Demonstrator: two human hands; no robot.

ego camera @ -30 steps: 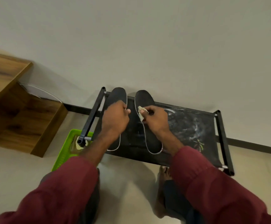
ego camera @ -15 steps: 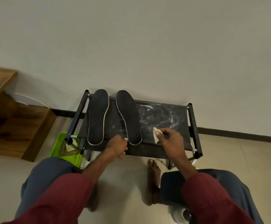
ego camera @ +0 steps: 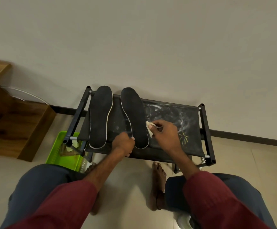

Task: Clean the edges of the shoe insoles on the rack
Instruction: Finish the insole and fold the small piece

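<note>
Two black insoles with pale rims lie side by side on a black fabric shoe rack [ego camera: 191, 146]. The left insole [ego camera: 99, 116] lies untouched. My right hand [ego camera: 165, 133] pinches a small whitish cloth [ego camera: 149, 128] against the right edge of the right insole [ego camera: 135, 114]. My left hand [ego camera: 123, 144], fingers curled, grips that insole's heel at its left edge, holding it down.
White dusty smears mark the rack's fabric on the right. A green basket [ego camera: 58, 154] with crumpled cloths sits on the floor under the rack's left end. A wooden cabinet [ego camera: 17, 124] stands at the left. My bare feet and knees are in front.
My right hand with the cloth moved up from the rack fabric to the right insole's right edge. My left hand stayed at that insole's heel. The view shifted slightly.
</note>
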